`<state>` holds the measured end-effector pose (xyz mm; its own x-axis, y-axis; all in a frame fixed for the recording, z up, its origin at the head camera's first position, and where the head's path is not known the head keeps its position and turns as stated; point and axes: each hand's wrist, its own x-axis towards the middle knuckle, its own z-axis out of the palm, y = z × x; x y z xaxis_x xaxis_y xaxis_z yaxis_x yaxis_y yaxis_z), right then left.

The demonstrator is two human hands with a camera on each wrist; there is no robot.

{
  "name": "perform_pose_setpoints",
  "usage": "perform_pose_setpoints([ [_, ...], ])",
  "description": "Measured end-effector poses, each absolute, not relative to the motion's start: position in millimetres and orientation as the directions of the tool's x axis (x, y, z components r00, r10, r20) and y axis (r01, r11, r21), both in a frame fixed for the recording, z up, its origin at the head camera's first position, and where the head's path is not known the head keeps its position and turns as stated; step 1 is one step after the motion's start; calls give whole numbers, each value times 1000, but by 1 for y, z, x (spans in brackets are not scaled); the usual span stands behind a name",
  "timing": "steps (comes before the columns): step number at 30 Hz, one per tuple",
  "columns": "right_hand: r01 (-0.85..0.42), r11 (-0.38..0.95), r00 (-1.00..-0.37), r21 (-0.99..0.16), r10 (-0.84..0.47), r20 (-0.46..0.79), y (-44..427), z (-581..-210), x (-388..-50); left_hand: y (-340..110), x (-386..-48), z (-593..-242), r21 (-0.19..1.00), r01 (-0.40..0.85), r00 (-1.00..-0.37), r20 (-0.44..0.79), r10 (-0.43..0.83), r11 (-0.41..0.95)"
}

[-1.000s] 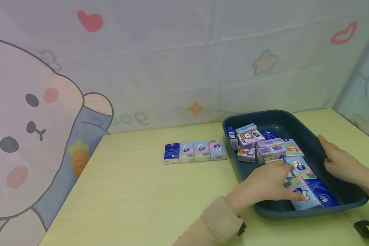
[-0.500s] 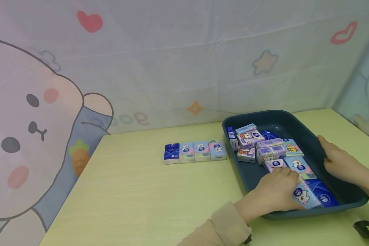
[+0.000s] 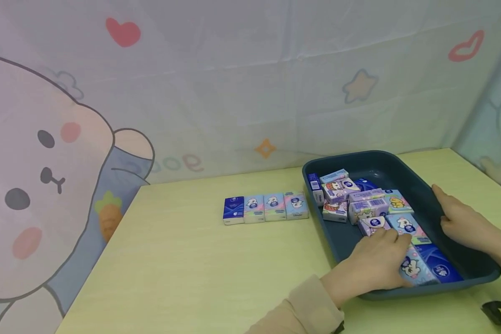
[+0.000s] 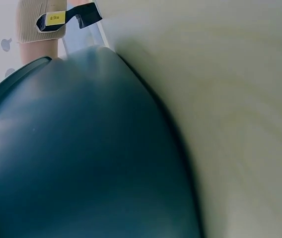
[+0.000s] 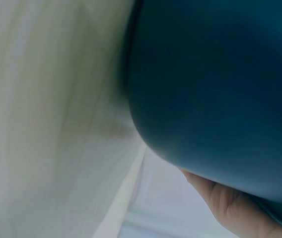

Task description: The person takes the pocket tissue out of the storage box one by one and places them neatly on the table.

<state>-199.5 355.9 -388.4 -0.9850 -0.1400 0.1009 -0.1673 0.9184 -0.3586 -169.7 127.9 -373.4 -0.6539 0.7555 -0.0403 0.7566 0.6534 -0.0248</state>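
My left hand (image 3: 377,260) reaches into the near part of a dark teal plastic bin (image 3: 377,162). Its fingers and thumb grip a light blue tissue pack (image 3: 417,269) with a white cartoon figure, partly covered by the hand. At the bin's right side, my right hand (image 3: 467,227) holds the rim, thumb inside and fingers outside. Around the left hand lie a purple pack (image 3: 373,223), another light blue pack (image 3: 406,225) and a dark blue pack (image 3: 440,264). Both wrist views show mostly the bin's outer wall (image 4: 91,148); fingers (image 5: 225,203) appear in the right one.
Left of the bin, a short row of tissue packs lies side by side on the pale table (image 3: 183,264): a dark blue pack (image 3: 234,210) and several light ones (image 3: 274,206). More packs (image 3: 340,189) are jumbled in the bin's far-left part. A printed curtain (image 3: 217,83) hangs behind.
My left hand has moved slightly right and toward me, closing around the near light blue pack and uncovering the purple pack. The right hand stays on the rim.
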Motion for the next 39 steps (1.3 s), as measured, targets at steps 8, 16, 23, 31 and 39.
perform_pose_setpoints([
  [8, -170, 934, -984, -315, -142, 110, 357, -389, -200, 127, -171, -373, -23, 782, -623, -77, 778, 623],
  [16, -171, 932, -983, -320, -141, 117, 362, -394, -201, 127, -173, -374, -2, 780, -624, -83, 777, 626],
  [23, -157, 934, -986, -321, -130, 104, 359, -393, -199, 120, -179, -368, 84, 764, -635, -79, 768, 640],
  [31, -160, 931, -986, -328, -134, 100, 358, -392, -201, 102, -188, -341, 317, 721, -638, -44, 769, 616],
  [39, -136, 910, -991, -392, -122, 62, 362, -396, -204, 65, -197, -305, 411, 661, -711, 75, 699, 628],
])
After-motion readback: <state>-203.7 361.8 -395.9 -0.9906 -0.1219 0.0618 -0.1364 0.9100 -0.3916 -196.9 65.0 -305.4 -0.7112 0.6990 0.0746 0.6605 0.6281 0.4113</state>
